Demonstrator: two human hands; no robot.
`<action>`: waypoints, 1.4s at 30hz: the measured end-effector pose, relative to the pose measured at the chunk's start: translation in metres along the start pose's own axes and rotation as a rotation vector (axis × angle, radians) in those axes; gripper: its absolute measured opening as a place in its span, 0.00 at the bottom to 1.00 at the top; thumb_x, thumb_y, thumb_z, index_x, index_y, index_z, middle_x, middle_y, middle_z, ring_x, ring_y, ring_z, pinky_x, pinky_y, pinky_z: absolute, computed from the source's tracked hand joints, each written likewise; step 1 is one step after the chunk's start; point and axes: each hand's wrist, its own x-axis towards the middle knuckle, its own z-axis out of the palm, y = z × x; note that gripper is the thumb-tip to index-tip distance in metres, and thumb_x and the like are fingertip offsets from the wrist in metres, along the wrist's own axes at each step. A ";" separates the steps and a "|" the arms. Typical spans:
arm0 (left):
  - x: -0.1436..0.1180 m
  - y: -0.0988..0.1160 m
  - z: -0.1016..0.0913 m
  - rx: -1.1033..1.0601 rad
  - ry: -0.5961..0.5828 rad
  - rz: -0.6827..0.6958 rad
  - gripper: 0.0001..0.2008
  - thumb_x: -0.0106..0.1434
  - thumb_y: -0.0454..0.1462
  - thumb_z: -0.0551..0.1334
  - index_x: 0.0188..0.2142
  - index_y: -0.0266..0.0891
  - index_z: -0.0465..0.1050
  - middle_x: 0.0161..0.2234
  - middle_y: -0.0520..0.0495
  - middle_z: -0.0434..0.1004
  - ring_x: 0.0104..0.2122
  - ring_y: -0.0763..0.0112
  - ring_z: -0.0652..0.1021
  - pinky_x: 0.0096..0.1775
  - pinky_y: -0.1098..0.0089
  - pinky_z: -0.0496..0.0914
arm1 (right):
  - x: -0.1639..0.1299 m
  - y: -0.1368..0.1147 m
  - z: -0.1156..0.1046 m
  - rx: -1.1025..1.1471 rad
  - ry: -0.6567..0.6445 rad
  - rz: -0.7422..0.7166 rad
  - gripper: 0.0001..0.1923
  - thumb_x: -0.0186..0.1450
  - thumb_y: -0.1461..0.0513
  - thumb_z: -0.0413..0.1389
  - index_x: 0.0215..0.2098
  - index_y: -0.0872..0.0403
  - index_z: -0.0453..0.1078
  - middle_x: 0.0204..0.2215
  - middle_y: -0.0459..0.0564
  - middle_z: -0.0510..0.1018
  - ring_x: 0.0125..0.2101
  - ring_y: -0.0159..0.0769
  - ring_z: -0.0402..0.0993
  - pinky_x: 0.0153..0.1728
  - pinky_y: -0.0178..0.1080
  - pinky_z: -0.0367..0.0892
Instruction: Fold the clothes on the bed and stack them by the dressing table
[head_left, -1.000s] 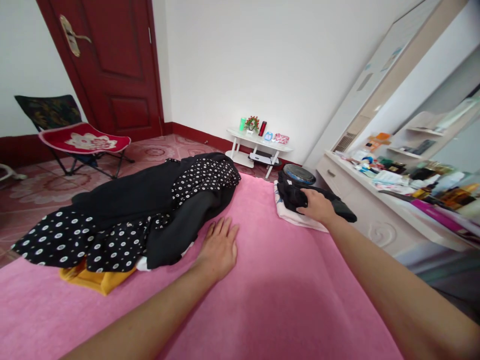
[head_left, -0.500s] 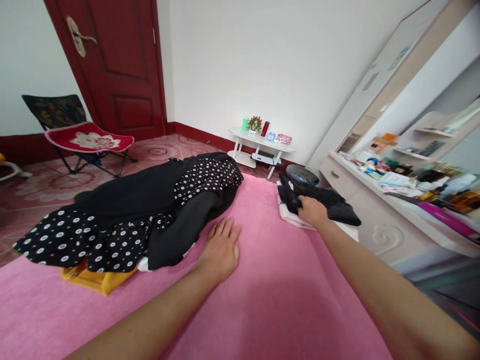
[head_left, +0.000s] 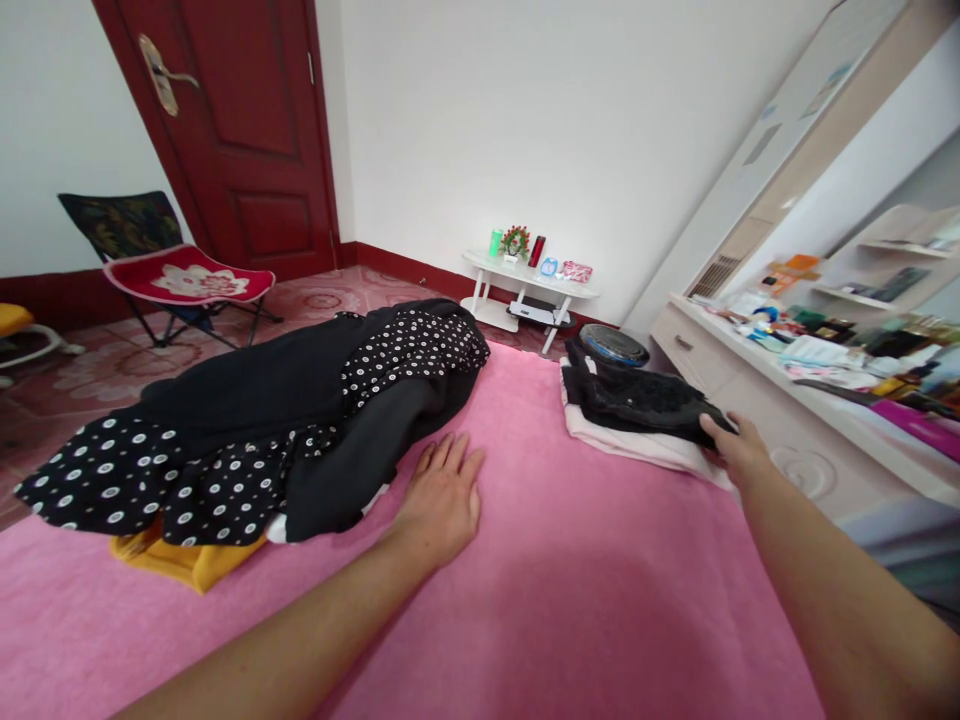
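Palm down, my left hand (head_left: 442, 497) rests on the pink cover (head_left: 555, 600) with its fingers spread. Beside its fingertips lies a heap of clothes, with a black garment (head_left: 240, 370), black fabric with white polka dots (head_left: 225, 495) and a bit of yellow cloth (head_left: 187, 560) under it. At the far right, my right hand (head_left: 736, 448) grips the near right corner of a folded black garment (head_left: 637, 395), thumb on top. That garment lies on folded white cloth (head_left: 637, 446). The fingers beneath the corner are partly hidden.
A dresser (head_left: 720, 370) crowded with small items stands along the right. Past the cover's far edge are a round dark lidded object (head_left: 613, 345) and a low white table (head_left: 525, 270). A folding chair (head_left: 187, 275) stands by the red door (head_left: 255, 140).
My right hand has moved from the left end of the folded black garment to its right corner, and the garment lies flatter. My left hand has stayed in place.
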 end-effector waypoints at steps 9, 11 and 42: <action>0.000 0.001 -0.003 -0.013 -0.015 0.003 0.23 0.64 0.37 0.50 0.59 0.41 0.60 0.63 0.44 0.55 0.62 0.56 0.55 0.60 0.54 0.49 | -0.017 -0.023 -0.014 0.058 0.127 0.191 0.20 0.59 0.60 0.52 0.48 0.60 0.70 0.48 0.72 0.69 0.48 0.55 0.66 0.44 0.52 0.63; 0.000 0.001 -0.003 -0.015 -0.018 0.002 0.23 0.64 0.37 0.49 0.59 0.41 0.60 0.63 0.44 0.55 0.62 0.56 0.56 0.60 0.54 0.50 | -0.024 -0.034 -0.022 0.006 0.101 0.194 0.21 0.57 0.56 0.56 0.45 0.60 0.73 0.52 0.77 0.64 0.52 0.64 0.60 0.45 0.60 0.58; -0.019 0.004 -0.005 -0.018 0.016 -0.073 0.24 0.66 0.41 0.47 0.60 0.44 0.60 0.64 0.44 0.53 0.63 0.57 0.53 0.60 0.52 0.45 | -0.300 -0.173 -0.055 -0.166 -0.655 -0.512 0.35 0.67 0.45 0.32 0.67 0.50 0.41 0.67 0.52 0.39 0.66 0.46 0.32 0.61 0.54 0.34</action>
